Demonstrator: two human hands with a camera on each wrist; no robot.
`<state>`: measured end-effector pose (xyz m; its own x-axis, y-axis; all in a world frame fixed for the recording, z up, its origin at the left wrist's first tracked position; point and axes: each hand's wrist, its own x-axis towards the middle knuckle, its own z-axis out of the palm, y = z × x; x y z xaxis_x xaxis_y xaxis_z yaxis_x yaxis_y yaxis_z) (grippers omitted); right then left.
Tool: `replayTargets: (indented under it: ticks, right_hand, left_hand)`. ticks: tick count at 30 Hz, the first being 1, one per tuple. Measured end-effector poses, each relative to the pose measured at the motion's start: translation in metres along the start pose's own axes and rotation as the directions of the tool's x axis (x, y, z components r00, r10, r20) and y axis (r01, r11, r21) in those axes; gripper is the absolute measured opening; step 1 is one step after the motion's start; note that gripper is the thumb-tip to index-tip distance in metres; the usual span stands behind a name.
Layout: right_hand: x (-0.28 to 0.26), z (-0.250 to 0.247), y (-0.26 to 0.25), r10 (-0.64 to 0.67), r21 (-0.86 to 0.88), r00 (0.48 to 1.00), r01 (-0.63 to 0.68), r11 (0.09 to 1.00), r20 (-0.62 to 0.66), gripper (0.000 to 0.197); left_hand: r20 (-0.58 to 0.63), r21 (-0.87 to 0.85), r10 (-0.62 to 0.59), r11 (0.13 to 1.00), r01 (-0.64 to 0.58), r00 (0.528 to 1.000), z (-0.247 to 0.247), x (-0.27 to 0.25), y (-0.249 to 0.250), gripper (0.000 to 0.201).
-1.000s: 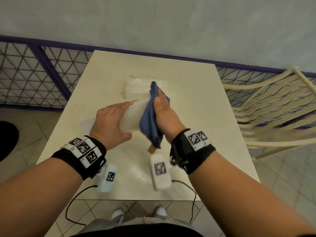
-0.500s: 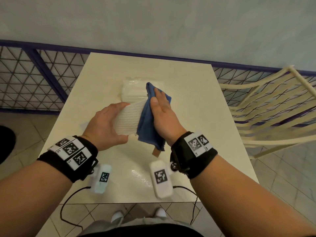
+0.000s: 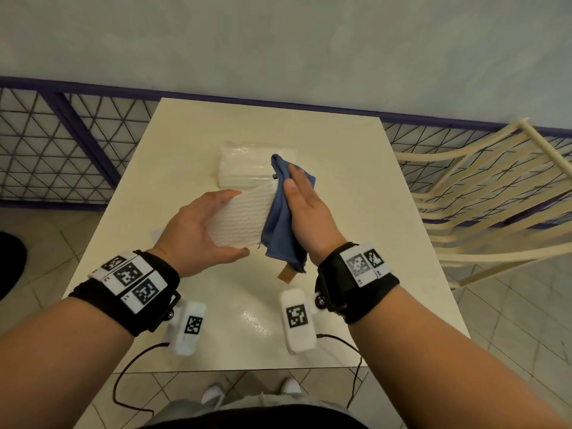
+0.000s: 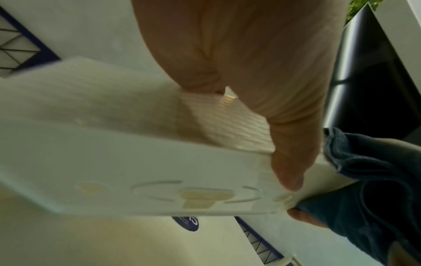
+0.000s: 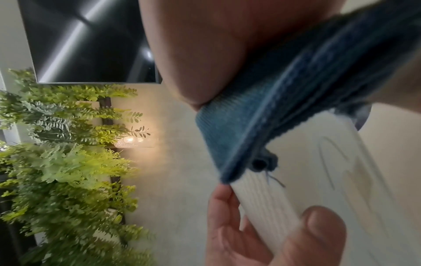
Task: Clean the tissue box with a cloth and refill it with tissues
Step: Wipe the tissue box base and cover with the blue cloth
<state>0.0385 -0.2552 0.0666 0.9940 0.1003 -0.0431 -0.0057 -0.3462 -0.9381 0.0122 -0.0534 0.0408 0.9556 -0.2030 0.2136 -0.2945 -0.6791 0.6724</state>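
Note:
My left hand (image 3: 198,224) grips a white ribbed tissue box (image 3: 241,218) from its left side and holds it above the table. My right hand (image 3: 305,212) holds a blue cloth (image 3: 278,224) flat against the box's right end, fingers pointing away from me. In the left wrist view my thumb lies across the box (image 4: 136,162), with the cloth (image 4: 364,189) at its far end. The right wrist view shows the cloth (image 5: 262,126) caught under my thumb and draped over the box (image 5: 318,180). A wrapped pack of white tissues (image 3: 244,165) lies behind them.
The cream table (image 3: 356,212) has a blue metal railing (image 3: 62,150) behind it and to the left. A cream slatted chair (image 3: 479,193) stands close to the table's right edge. The tiled floor shows below the near edge.
My right hand has slid the cloth slightly along the box's right end, so a little more of the ribbed top shows. Both hands keep their hold.

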Motion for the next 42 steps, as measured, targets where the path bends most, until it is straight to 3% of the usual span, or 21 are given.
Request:
replayTargets:
  ticks: [7, 12, 18, 21, 25, 28, 30, 31, 34, 38, 42]
  right_hand:
    - [-0.003, -0.015, -0.008, -0.107, 0.001, 0.993, 0.107, 0.994, 0.044, 0.048]
    - [0.011, -0.028, 0.006, 0.1, 0.03, 0.994, -0.102, 0.994, 0.052, 0.05]
    - [-0.017, 0.009, -0.013, -0.116, -0.141, 0.992, 0.121, 0.983, 0.044, 0.053]
    - [-0.016, 0.006, -0.013, -0.191, -0.089, 0.981, 0.193, 0.977, 0.031, 0.049]
    - [0.007, -0.011, 0.006, 0.11, -0.002, 0.99, -0.11, 0.994, 0.093, 0.045]
    - [0.013, -0.018, 0.026, 0.191, 0.243, 0.965, -0.232, 0.942, 0.182, 0.05]
    - [0.012, -0.025, 0.035, 0.275, 0.43, 0.954, -0.3, 0.851, 0.12, 0.046]
    - [0.011, -0.031, 0.038, 0.328, 0.433, 0.943, -0.317, 0.844, 0.052, 0.04]
    - [0.004, -0.045, 0.055, 0.364, 0.199, 0.925, -0.339, 0.919, -0.106, 0.036]
    - [-0.015, -0.053, 0.083, 0.42, 0.037, 0.905, -0.418, 0.908, -0.069, 0.039]
    - [-0.026, -0.065, 0.1, 0.312, -0.18, 0.95, -0.313, 0.933, -0.035, 0.047]
  left_hand:
    - [-0.122, -0.083, -0.028, 0.996, 0.017, 0.992, 0.0, 0.001, 0.015, 0.074]
    - [-0.07, -0.079, -0.018, 0.997, 0.012, 0.997, -0.008, -0.006, 0.019, 0.077]
    - [-0.079, -0.099, -0.069, 0.993, 0.061, 0.994, -0.007, -0.002, 0.01, 0.083]
    - [-0.102, -0.071, -0.062, 0.996, 0.055, 0.993, -0.007, -0.004, 0.01, 0.082]
    - [-0.117, 0.016, -0.024, 1.0, 0.026, 0.993, -0.006, -0.01, 0.015, 0.082]
    - [-0.113, 0.024, -0.027, 0.999, 0.03, 0.993, -0.004, -0.014, 0.016, 0.081]
    - [-0.114, 0.038, -0.018, 0.999, 0.022, 0.993, -0.002, -0.016, 0.016, 0.08]
    - [-0.116, 0.056, 0.0, 0.998, 0.007, 0.993, -0.001, -0.017, 0.016, 0.079]
    - [-0.088, 0.147, 0.065, 0.988, -0.052, 0.994, 0.01, -0.019, 0.006, 0.078]
    - [0.03, 0.334, 0.104, 0.936, -0.108, 0.994, 0.044, -0.024, -0.012, 0.077]
    - [0.074, 0.442, 0.168, 0.878, -0.183, 0.983, 0.08, -0.023, -0.018, 0.085]
